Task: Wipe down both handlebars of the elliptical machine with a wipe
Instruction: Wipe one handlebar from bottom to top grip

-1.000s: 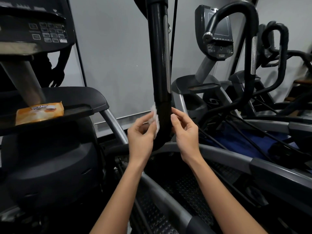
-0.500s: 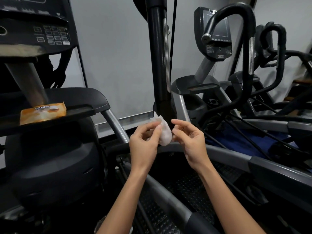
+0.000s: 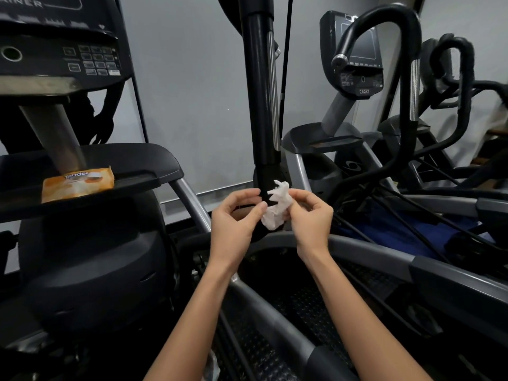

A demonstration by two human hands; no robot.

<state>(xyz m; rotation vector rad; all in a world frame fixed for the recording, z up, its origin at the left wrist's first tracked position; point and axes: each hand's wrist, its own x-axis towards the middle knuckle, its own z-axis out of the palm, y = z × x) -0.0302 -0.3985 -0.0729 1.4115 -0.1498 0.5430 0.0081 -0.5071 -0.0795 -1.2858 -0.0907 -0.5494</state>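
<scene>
Wipe [image 3: 276,209], crumpled, pinched btwn L hand [image 3: 233,224] & R hand [image 3: 310,218] fingertips, just in front of black handlebar [image 3: 259,92] base; wipes pack [image 3: 78,182] on console tray [image 3: 154,160].

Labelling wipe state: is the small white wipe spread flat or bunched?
Bunched. The small white wipe is a crumpled wad, pinched between the left hand and the right hand.

Orange packet [image 3: 77,183], neighbouring console [image 3: 354,59], grey wall [image 3: 192,92]
</scene>
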